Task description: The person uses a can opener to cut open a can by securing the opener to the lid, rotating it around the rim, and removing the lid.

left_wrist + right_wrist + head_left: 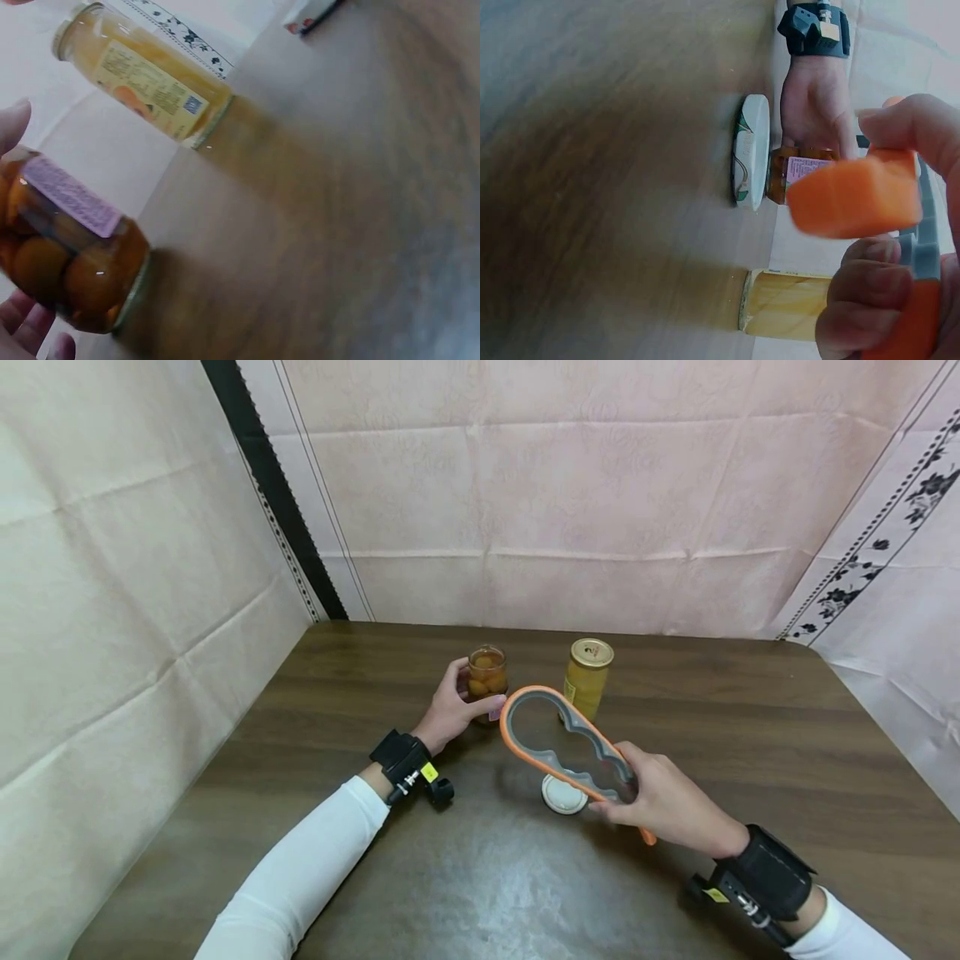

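Right fingers: the right hand grips the orange-and-grey opener, thumb on one handle, curled fingers on the other.
Left fingers: the left hand is wrapped round the uncapped jar, thumb on the near side.
Opener risk: its loop reaches close to the left thumb; a careless swing could knock the uncapped jar and spill it. Whether they touch, I cannot tell.
Lid risk: the loose lid lies by the right fingertips, partly below the opener; a dropped handle could send it skidding.
Yellow jar risk: the capped yellow jar stands beyond the loop, ungripped; a bump could tip it, its tall shape being the cause.
Opener make: smooth orange outside, scalloped grey lining, probably rubbery.
Glass: clear walls; round brown fruit within the left grasp, yellow contents in the taller cylinder.
Lid make: round, pale inner face up, patterned rim.
Table: wood-grained, glossy beneath both hands.
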Available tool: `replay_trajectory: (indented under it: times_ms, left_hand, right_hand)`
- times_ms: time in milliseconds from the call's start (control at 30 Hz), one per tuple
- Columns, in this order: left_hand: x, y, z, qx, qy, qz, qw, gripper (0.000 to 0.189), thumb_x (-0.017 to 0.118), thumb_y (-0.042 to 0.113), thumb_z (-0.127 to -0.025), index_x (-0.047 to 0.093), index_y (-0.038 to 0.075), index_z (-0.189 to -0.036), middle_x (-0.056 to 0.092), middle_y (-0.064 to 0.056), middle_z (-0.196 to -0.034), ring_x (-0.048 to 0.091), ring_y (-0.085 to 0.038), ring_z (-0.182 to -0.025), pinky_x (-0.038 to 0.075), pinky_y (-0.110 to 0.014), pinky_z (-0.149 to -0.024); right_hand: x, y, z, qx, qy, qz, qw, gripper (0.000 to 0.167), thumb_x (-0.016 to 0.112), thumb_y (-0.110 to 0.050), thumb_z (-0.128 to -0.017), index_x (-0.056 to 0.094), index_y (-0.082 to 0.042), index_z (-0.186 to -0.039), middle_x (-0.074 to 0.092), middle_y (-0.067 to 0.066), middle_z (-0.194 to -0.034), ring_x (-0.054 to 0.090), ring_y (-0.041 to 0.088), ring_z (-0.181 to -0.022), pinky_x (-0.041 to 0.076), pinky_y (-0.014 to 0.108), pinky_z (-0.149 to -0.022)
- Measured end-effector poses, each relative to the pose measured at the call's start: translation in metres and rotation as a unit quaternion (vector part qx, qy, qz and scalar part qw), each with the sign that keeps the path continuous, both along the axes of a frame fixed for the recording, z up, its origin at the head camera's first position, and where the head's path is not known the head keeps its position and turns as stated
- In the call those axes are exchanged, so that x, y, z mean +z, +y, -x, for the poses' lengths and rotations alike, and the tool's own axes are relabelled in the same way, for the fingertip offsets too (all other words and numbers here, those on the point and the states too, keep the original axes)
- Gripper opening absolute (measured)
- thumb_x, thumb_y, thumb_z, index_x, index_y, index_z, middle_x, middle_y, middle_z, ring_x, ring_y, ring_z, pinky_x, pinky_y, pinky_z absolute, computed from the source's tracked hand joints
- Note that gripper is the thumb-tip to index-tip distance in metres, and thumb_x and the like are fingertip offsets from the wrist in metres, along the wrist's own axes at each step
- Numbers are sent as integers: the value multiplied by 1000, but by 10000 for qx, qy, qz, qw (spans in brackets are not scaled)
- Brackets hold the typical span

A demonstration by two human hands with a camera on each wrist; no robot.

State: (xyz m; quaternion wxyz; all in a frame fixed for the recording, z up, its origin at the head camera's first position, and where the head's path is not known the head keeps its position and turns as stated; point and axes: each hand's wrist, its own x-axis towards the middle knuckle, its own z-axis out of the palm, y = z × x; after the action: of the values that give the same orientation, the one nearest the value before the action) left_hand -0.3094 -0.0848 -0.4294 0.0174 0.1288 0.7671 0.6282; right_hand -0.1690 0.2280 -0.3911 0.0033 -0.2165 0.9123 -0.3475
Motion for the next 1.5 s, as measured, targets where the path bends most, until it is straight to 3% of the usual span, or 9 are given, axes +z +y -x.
replay_trajectory:
  times_ms: [133, 267, 367, 600, 833, 967, 1200, 1400, 1500]
  left_hand:
    - [6, -7, -5, 578, 393, -81, 9975, 69, 79, 35, -88, 39, 15, -140, 46, -15, -139, 47, -29, -128, 43, -45, -106]
    - [12, -11, -13, 1234, 829, -450, 9879, 51, 75, 37, -91, 45, 9, -120, 48, -12, -119, 47, -26, -112, 40, -37, -90]
    - [16, -10, -21, 1299, 1029, -632, 9841, 37, 71, 33, -95, 49, 6, -109, 49, -3, -103, 49, -20, -99, 39, -31, -84]
    - [21, 5, -45, 566, 1451, -609, 9859, 17, 67, 18, -98, 57, 4, -101, 56, 1, -93, 54, -15, -85, 45, -22, -73]
    - [22, 26, -59, -661, 1421, -437, 9867, 14, 66, 11, -98, 61, 3, -108, 65, -10, -99, 65, -14, -88, 54, -23, -75]
    - [17, 35, -62, -1110, 1323, -191, 9848, 17, 66, 9, -98, 61, 5, -114, 69, -17, -110, 67, -16, -97, 54, -24, -81]
    - [16, 49, -63, -1558, 1109, -168, 9814, 28, 66, 11, -98, 58, 7, -125, 63, -21, -128, 65, -29, -114, 55, -30, -94]
    - [15, 60, -61, -1778, 1027, -222, 9784, 52, 66, 8, -98, 44, 7, -145, 53, -21, -143, 57, -38, -129, 49, -48, -108]
    - [13, 65, -60, -1744, 989, -214, 9795, 64, 66, 8, -98, 34, 12, -153, 46, -18, -152, 51, -36, -137, 44, -50, -114]
  right_hand:
    - [0, 2, 1, -64, 98, 42, 9999, 37, 87, -21, -78, 59, -12, -101, 48, -9, -70, 45, 2, -55, 41, 21, -53]
    - [3, 6, 1, -129, 140, 131, 9997, 34, 86, -19, -79, 58, -13, -99, 48, -7, -69, 46, 3, -55, 41, 22, -51]
    - [6, 9, 2, -241, 345, 193, 9989, 34, 87, -19, -79, 57, -15, -95, 49, -6, -70, 48, 4, -58, 42, 22, -52]
    - [15, 20, 5, -531, 678, 200, 9961, 37, 86, -15, -79, 54, -10, -95, 58, -3, -74, 52, 4, -59, 44, 23, -50]
    - [29, 31, 8, -948, 848, 166, 9917, 38, 84, -9, -80, 50, -9, -96, 52, 1, -69, 48, 5, -54, 39, 24, -46]
    - [32, 34, 9, -997, 907, 99, 9908, 37, 86, -15, -81, 51, -9, -92, 48, -1, -68, 45, 5, -54, 36, 24, -45]
    - [29, 35, 13, -1000, 1312, 29, 9863, 35, 86, -16, -81, 51, -12, -86, 49, -4, -69, 42, 5, -58, 32, 24, -47]
    - [31, 38, 15, -1077, 1269, -11, 9861, 38, 83, -16, -84, 51, -8, -103, 55, 3, -77, 47, 12, -65, 35, 25, -53]
    - [33, 39, 14, -1134, 1215, -120, 9860, 41, 83, -12, -83, 50, -8, -107, 61, 7, -85, 50, 17, -70, 38, 25, -56]
